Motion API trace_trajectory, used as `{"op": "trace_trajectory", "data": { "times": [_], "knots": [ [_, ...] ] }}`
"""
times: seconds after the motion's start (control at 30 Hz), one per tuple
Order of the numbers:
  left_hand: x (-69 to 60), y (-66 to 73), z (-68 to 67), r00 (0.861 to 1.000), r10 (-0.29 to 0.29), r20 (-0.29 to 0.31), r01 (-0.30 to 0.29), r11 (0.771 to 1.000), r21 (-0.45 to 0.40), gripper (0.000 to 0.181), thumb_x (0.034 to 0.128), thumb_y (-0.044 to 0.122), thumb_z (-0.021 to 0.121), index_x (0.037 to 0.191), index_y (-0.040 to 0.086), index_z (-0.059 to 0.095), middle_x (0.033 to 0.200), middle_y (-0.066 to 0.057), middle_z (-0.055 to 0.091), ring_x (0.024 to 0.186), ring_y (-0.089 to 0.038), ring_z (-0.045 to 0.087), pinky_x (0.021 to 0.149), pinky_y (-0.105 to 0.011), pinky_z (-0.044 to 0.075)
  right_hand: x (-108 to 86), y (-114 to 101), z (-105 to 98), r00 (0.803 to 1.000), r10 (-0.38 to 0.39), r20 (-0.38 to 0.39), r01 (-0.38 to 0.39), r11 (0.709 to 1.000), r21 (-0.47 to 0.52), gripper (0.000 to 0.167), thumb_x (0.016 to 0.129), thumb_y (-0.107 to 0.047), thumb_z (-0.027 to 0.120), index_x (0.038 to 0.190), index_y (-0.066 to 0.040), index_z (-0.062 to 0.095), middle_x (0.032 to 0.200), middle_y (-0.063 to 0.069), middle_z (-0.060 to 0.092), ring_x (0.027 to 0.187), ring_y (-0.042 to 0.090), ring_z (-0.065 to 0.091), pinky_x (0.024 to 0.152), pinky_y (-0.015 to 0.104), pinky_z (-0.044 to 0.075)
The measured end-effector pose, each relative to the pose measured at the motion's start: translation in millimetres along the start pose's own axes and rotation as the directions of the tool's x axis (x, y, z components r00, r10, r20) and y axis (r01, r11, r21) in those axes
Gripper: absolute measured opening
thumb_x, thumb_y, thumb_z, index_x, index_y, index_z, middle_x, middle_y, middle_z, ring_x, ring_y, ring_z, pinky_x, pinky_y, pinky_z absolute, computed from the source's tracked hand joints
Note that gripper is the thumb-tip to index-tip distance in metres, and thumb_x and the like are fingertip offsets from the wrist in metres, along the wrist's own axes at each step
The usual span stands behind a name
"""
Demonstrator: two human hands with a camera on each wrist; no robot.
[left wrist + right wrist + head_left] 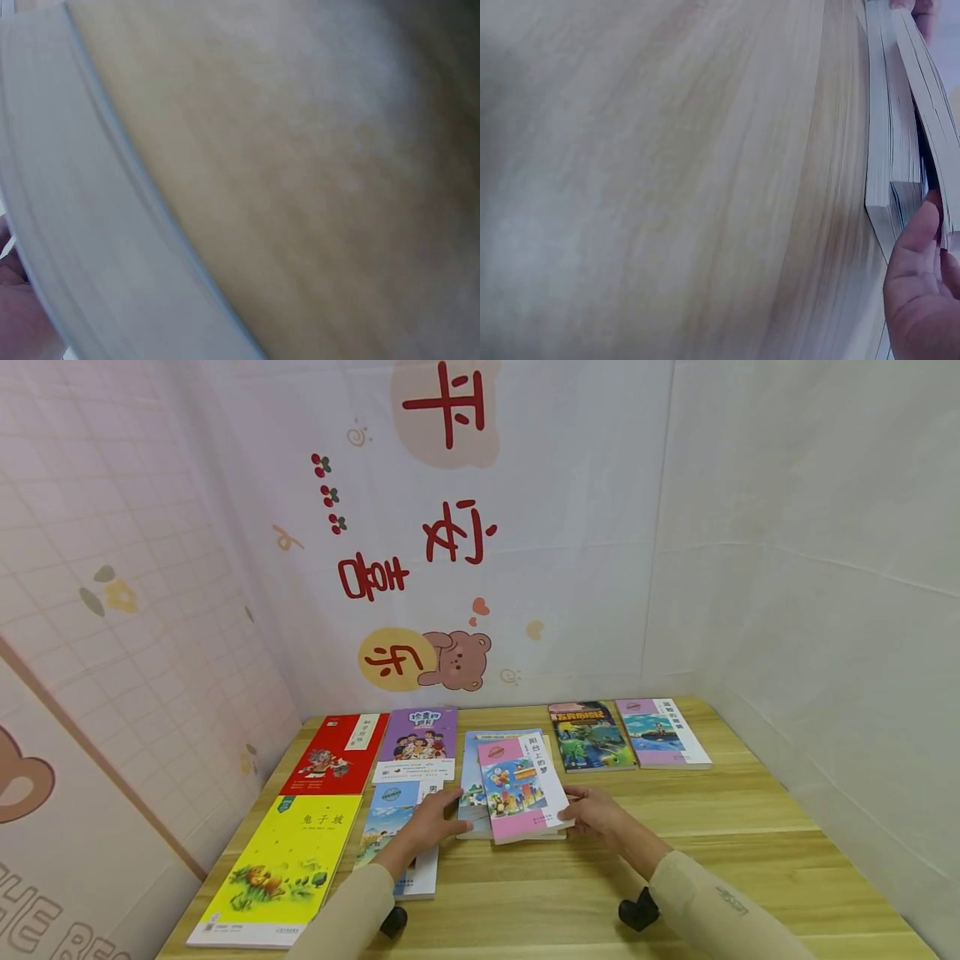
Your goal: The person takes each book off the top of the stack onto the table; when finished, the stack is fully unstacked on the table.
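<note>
In the head view, a pink-and-white book (pixel 517 793) with balloons on its cover lies slanted over a light-blue book (pixel 471 752). My right hand (pixel 596 814) pinches its lower right edge. The right wrist view has that book (pixel 930 97) tilted up, a gap under it, with my right thumb (pixel 919 232) at its corner. My left hand (pixel 431 822) is at the left edge of the light-blue book, thumb and fingers apart. Beneath that wrist lies a blue-and-white book (pixel 388 814), partly hidden. A blurred pale band (pixel 112 187) fills the left of the left wrist view.
On the left of the wooden table (pixel 712 860) are a yellow book (pixel 281 860), a red book (pixel 330 756) and a purple book (pixel 418 735). A dark jungle-cover book (pixel 591 735) and another pink-and-white book (pixel 663 732) lie at the back right. Draped cloth (pixel 570 527) encloses the table.
</note>
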State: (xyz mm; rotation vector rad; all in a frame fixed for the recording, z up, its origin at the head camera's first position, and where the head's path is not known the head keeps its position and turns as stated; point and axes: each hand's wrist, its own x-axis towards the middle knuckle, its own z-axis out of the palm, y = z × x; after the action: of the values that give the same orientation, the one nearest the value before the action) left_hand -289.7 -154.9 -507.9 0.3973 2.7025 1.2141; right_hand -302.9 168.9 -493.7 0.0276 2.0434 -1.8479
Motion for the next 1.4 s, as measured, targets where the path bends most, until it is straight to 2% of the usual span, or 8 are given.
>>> {"op": "trace_trajectory", "data": {
  "times": [0.1,0.37,0.53,0.77,1.03,1.4],
  "knots": [
    [0.1,-0.5,0.2,1.0,-0.003,-0.001,0.003,1.0,0.004,0.071,0.0919,0.031,0.073,0.15,0.005,0.042,0.152,-0.02,0.039,0.141,-0.044,0.03,0.109,-0.063,0.029,-1.5,1,-2,1.0,-0.002,-0.001,0.002,1.0,0.007,0.068,0.087,0.005,0.063,0.149,0.009,0.034,0.115,0.018,0.066,0.089,0.026,0.069,0.075,0.042,0.057],
    [0.4,-0.7,0.7,1.0,-0.007,-0.01,0.007,1.0,0.005,0.071,0.0917,0.031,0.073,0.15,0.004,0.042,0.152,-0.021,0.039,0.141,-0.045,0.029,0.109,-0.064,0.028,-6.6,3,-4,1.0,-0.012,-0.005,0.012,0.994,0.112,0.071,0.085,0.007,0.061,0.15,0.008,0.032,0.126,0.025,0.061,0.1,0.033,0.068,0.083,0.047,0.057],
    [0.5,-2.0,1.7,1.0,-0.008,-0.01,0.008,1.0,-0.003,0.071,0.0919,0.03,0.073,0.15,0.004,0.042,0.152,-0.021,0.038,0.141,-0.045,0.03,0.109,-0.063,0.029,-12.0,3,-4,1.0,-0.024,-0.018,0.027,0.99,0.138,0.068,0.087,0.006,0.059,0.15,0.006,0.033,0.121,0.021,0.063,0.098,0.031,0.069,0.082,0.045,0.057],
    [0.3,-1.2,1.2,1.0,-0.024,-0.006,0.024,1.0,-0.009,0.071,0.0919,0.031,0.073,0.15,0.006,0.042,0.153,-0.022,0.036,0.141,-0.045,0.028,0.109,-0.064,0.028,-16.9,4,-6,0.999,-0.054,0.0,0.053,0.984,0.169,0.067,0.09,0.005,0.057,0.151,0.006,0.03,0.121,0.02,0.063,0.097,0.029,0.069,0.083,0.044,0.057],
    [1.1,-1.5,1.7,1.0,-0.027,-0.01,0.027,1.0,0.002,0.071,0.0912,0.032,0.073,0.15,0.006,0.043,0.153,-0.021,0.037,0.141,-0.045,0.029,0.109,-0.064,0.027,-22.7,4,-8,0.997,-0.074,-0.015,0.076,0.978,0.195,0.067,0.09,0.006,0.056,0.152,0.005,0.03,0.128,0.02,0.059,0.095,0.027,0.069,0.076,0.04,0.058],
    [0.8,0.2,1.6,0.999,-0.03,-0.01,0.03,1.0,0.005,0.071,0.0912,0.03,0.073,0.15,0.006,0.043,0.153,-0.02,0.038,0.141,-0.044,0.03,0.109,-0.063,0.028,-33.6,0,-25,0.996,-0.079,-0.048,0.088,0.972,0.219,0.07,0.091,0.005,0.056,0.154,0.003,0.027,0.13,0.019,0.056,0.091,0.022,0.067,0.072,0.037,0.056]
  ]
}}
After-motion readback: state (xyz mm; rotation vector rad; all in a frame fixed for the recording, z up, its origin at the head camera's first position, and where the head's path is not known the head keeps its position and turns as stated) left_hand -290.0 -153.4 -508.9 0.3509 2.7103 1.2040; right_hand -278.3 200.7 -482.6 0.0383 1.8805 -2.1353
